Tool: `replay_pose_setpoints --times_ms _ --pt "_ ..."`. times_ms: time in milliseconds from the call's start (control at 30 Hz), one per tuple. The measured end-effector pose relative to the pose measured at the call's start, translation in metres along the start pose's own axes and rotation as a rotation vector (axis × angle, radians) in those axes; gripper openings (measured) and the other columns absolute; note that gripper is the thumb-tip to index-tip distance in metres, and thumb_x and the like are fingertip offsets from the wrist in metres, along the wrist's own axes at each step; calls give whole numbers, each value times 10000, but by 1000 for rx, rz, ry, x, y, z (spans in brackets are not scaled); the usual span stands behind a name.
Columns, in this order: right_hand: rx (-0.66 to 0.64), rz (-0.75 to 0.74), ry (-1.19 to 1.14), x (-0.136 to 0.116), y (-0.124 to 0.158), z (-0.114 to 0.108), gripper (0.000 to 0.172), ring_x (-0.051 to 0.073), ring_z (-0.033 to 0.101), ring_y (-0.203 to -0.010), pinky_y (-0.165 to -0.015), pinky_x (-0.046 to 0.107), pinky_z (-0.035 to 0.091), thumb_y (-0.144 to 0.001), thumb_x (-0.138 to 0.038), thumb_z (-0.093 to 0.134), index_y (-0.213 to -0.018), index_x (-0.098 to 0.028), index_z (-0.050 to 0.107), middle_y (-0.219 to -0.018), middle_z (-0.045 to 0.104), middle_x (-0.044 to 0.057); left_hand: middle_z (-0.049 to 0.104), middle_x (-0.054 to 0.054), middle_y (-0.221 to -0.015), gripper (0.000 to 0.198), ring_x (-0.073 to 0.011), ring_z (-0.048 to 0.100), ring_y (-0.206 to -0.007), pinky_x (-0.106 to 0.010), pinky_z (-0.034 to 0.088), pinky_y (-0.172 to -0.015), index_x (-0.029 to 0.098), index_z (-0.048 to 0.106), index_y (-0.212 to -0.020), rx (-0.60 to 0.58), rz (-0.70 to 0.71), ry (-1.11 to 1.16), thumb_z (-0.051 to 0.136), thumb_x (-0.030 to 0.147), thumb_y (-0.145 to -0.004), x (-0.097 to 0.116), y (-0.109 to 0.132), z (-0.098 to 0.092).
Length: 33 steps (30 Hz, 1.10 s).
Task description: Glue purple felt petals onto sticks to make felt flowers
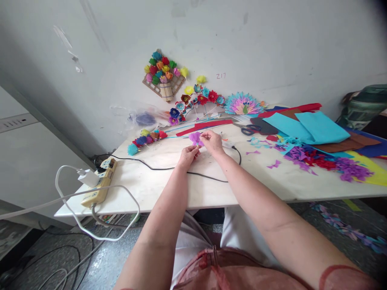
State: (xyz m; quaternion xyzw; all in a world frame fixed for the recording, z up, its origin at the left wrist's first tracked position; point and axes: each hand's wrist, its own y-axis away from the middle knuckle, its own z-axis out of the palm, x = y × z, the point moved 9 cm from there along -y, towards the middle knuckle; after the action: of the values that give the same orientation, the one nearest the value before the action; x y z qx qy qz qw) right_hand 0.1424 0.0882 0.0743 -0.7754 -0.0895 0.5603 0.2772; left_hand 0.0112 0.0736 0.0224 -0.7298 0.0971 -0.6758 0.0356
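Over the middle of the white table (157, 189) my two hands meet at a small purple paper flower (195, 138). My left hand (189, 156) pinches the flower's base from below. At the flower's right side, the fingertips of my right hand (212, 141) are closed on a petal edge. Loose purple paper pieces (273, 164) lie on the table to the right of my hands. A row of finished coloured flowers (148, 139) rests to the left of them.
A black cable (142, 161) crosses the table beneath my arms. A power strip (101, 185) with a white charger stands at the left edge. Scissors (250, 129), blue paper sheets (320, 127) and paper scraps (326, 161) lie on the right. A flower arch (201, 98) stands near the wall.
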Motion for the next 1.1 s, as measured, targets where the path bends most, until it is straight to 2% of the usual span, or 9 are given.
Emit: replay_pose_setpoints --times_ms 600,1100 --pt "-64 -68 1 -2 0 10 110 162 600 -681 -705 310 469 -668 -158 542 -754 -198 598 -706 637 12 526 -17 -578 366 -71 398 -496 -193 304 -435 136 595 -615 9 42 -75 596 500 -659 2 -1 1" --pt "-60 -112 37 -7 4 10 97 163 597 -686 -695 299 457 -704 -224 537 -794 -209 571 -717 634 8 517 -10 -565 357 -71 389 -488 -196 307 -432 143 562 -578 18 51 -118 590 490 -658 2 -2 2"
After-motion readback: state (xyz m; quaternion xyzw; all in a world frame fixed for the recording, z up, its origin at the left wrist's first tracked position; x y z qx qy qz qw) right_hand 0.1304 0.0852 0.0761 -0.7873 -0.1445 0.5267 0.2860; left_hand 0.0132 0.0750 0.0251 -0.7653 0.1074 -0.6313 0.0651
